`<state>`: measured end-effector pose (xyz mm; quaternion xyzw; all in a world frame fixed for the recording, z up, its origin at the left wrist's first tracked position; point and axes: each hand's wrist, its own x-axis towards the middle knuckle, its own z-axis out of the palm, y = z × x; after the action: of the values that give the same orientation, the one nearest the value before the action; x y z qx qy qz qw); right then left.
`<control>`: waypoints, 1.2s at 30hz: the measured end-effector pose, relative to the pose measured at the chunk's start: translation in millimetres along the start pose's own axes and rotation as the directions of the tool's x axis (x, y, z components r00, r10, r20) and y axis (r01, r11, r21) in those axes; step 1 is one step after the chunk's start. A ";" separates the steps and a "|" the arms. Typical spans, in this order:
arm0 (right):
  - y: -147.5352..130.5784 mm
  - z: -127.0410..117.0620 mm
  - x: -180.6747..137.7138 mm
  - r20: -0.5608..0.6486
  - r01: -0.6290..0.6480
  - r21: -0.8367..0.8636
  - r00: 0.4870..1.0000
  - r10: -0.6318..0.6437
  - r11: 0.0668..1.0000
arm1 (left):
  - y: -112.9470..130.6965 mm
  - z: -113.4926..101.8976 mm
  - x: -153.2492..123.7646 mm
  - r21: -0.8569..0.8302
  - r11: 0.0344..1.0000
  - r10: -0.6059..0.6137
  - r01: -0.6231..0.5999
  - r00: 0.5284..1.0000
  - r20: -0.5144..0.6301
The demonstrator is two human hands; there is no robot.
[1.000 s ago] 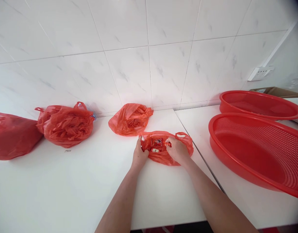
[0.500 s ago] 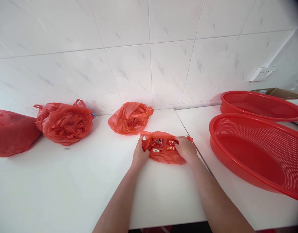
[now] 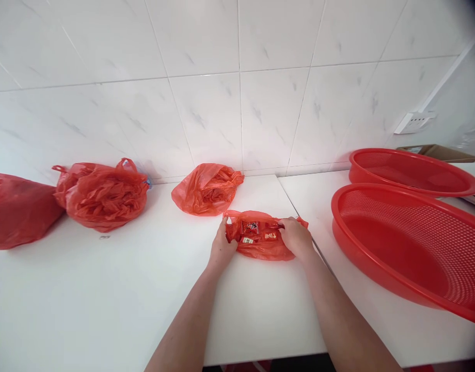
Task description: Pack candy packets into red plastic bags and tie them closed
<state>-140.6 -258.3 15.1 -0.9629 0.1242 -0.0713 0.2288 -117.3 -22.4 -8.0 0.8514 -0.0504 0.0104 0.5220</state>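
A thin red plastic bag (image 3: 268, 252) lies on the white table with its mouth spread open. Inside it are several small red snack packets (image 3: 270, 235) with printed lettering; one shows a white label. My left hand (image 3: 222, 244) grips the bag's left edge, fingers behind and thumb inside the rim. At the right side of the mouth my right hand (image 3: 296, 237) reaches in, its fingertips closed on a small red packet (image 3: 274, 226) whose print is mostly hidden.
Another red bag (image 3: 208, 191) sits behind, near the tiled wall. Two fuller red bags, one bunched (image 3: 106, 199) and one smooth (image 3: 20, 212), stand at left. Two red perforated baskets (image 3: 392, 253) (image 3: 411, 173) are at right, by a cardboard box (image 3: 441, 152) and wall socket (image 3: 414, 122).
The packet at my right fingertips has tilted, so its lettering no longer shows. My left hand stays on the bag's edge. The view has shifted slightly.
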 end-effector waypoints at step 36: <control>-58.2 37.9 -30.0 0.019 0.429 -0.086 0.903 -0.429 0.899 | 8.5 -0.7 -4.3 -0.038 0.999 -0.011 0.012 1.000 0.005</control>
<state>-150.0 -183.8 5.8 -0.9758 -0.0875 -0.1146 0.1646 -122.3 -25.3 -0.4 0.8415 -0.0469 0.0044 0.5382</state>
